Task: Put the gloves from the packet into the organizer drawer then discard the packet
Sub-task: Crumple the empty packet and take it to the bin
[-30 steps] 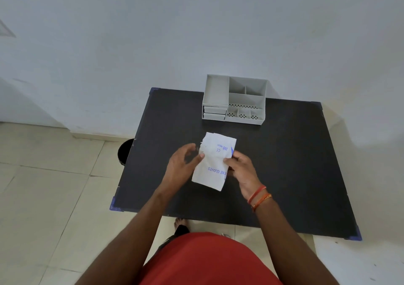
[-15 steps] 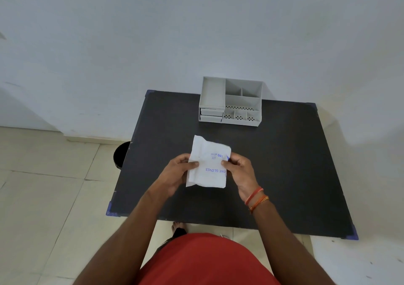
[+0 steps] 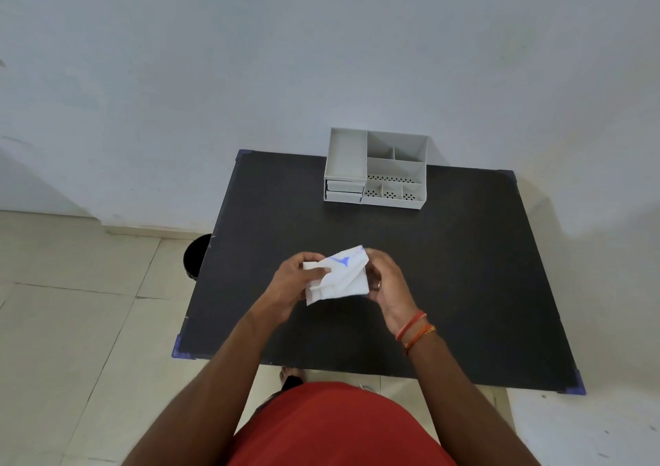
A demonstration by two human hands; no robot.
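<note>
A white paper glove packet with blue print is held above the middle of the black table, crumpled and bent. My left hand pinches its left edge, thumb on top. Its right side is gripped by my right hand. No gloves show outside the packet. The grey organizer stands at the table's far edge, with two shut drawers stacked at its lower left and open compartments on its right.
A black round bin stands on the tiled floor just past the table's left edge. A white wall rises behind the organizer. My red-clothed torso is at the table's near edge.
The packet was flat and upright between my hands; now it is bent and twisted, its top folded toward me. Both hands have closed tighter on it.
</note>
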